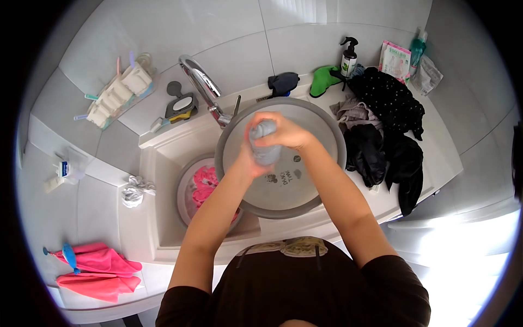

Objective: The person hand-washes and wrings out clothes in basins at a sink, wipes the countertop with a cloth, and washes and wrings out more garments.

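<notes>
A bunched, rolled-up grey cloth (265, 150) is squeezed between both hands above the large grey basin (321, 192). From the upper right, my right hand (285, 132) wraps its fingers over the cloth's top. My left hand (251, 155) grips the same cloth from the left and below, its fingers partly hidden behind it. Printed letters and a small cartoon show on the basin's pale floor. To the left, a smaller basin (183, 206) with pink fabric (204, 183) in it stands in the sink, partly covered by the large basin and my left forearm.
A chrome faucet (202, 82) rises behind the basins. On the right counter lie dark clothes (384, 98), a green cloth (323, 80) and a black pump bottle (348, 59). A white crumpled cloth (137, 191) sits at the sink's left edge; pink towels (101, 258) hang lower left.
</notes>
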The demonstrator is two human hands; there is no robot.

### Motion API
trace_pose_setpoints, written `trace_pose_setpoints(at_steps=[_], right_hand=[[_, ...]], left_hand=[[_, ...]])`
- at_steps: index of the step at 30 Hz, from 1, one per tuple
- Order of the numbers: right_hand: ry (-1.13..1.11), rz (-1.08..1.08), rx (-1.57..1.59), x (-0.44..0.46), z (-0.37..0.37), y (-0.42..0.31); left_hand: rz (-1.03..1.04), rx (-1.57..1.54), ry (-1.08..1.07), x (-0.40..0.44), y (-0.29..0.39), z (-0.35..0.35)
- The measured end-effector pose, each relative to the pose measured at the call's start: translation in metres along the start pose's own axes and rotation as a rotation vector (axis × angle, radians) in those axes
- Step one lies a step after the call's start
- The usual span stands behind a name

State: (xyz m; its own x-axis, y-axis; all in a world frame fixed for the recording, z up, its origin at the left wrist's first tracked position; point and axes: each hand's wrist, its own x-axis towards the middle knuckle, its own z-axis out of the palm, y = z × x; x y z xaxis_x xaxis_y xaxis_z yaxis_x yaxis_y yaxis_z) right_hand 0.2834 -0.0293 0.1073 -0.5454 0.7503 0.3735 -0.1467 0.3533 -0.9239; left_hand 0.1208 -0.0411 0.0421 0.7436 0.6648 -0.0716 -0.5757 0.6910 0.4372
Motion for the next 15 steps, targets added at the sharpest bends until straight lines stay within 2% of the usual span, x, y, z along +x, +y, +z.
trace_pose_setpoints(at_steps=[2,3,4,5,6,8,9,10,11,12,13,14,15], right_hand=[[-0.117,0.005,0.500,-0.001,-0.005,0.003],[-0.118,0.006,0.504,-0.004,-0.005,0.005],[-0.083,-0.019,0.636,-0.007,-0.003,0.006],[-0.047,-0.043,0.768,-0.008,-0.002,0.008],[-0.047,-0.043,0.772,-0.008,-0.002,0.011],[0.131,-0.024,0.908,-0.009,0.001,0.021],[0.136,-0.023,0.907,-0.009,0.001,0.024],[0.257,0.029,0.952,-0.008,0.001,0.027],[0.379,0.083,0.996,-0.008,0.002,0.030],[0.384,0.083,0.995,-0.007,0.001,0.038],[0.499,0.197,1.042,-0.004,-0.001,0.049],[0.613,0.311,1.086,-0.001,-0.004,0.058],[0.615,0.308,1.086,0.000,-0.006,0.061]], left_hand=[[-0.037,0.047,0.065,-0.002,0.002,0.004],[-0.073,0.090,0.126,-0.003,0.002,0.008],[-0.072,0.089,0.130,-0.003,-0.001,0.023],[-0.025,0.080,0.317,-0.002,-0.006,0.040],[0.021,0.072,0.505,-0.001,-0.008,0.049],[0.046,0.046,0.542,-0.002,-0.003,0.043],[0.071,0.023,0.573,0.000,-0.002,0.039],[0.067,0.023,0.569,0.005,-0.004,0.034],[0.229,0.127,0.575,0.010,-0.007,0.028],[0.392,0.229,0.581,0.013,-0.011,0.025],[0.390,0.229,0.580,0.015,-0.014,0.027],[0.512,0.329,0.553,0.017,-0.016,0.030],[0.633,0.430,0.524,0.018,-0.016,0.031]])
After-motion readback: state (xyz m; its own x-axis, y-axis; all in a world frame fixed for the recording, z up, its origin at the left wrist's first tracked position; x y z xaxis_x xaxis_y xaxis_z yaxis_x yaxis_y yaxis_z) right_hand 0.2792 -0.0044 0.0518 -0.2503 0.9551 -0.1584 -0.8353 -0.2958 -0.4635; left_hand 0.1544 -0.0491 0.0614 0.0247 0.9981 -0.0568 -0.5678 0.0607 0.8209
